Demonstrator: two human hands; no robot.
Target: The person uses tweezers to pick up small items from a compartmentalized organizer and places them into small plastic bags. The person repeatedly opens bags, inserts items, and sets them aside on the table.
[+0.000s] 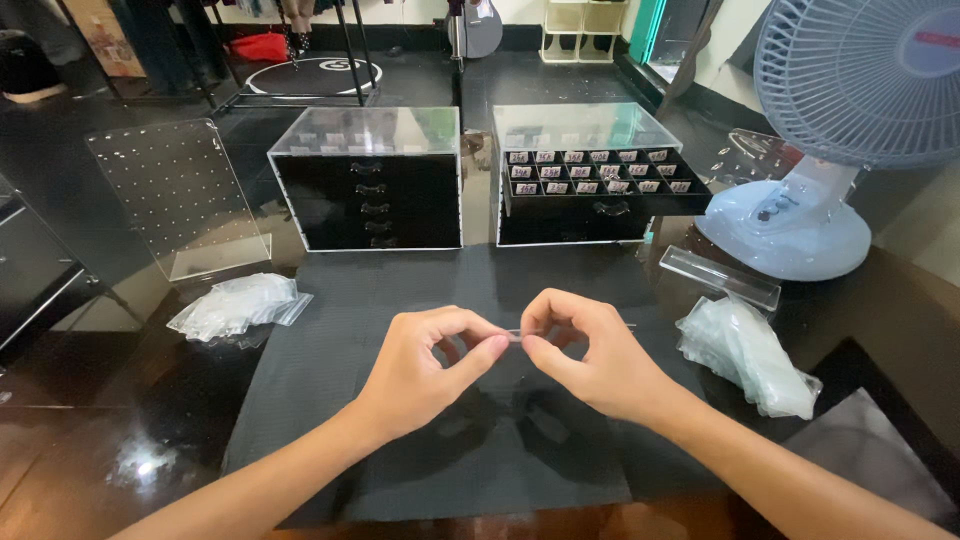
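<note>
My left hand (425, 365) and my right hand (580, 350) meet over a black mat (330, 400) on a dark table. Between their pinched thumbs and forefingers is a small clear plastic piece (514, 336), held at both ends. What it is exactly is too small to tell. Behind the hands stand two clear-and-black acrylic drawer boxes. The left box (365, 190) has its drawers closed. The right box (585, 185) has one drawer pulled out, showing several small compartments with tagged items.
A heap of small clear plastic bags (238, 305) lies left of the mat, another heap (745, 352) right of it. A clear perforated display stand (185, 195) is at the left, a clear acrylic bar (720, 277) and a light blue desk fan (840, 120) at the right.
</note>
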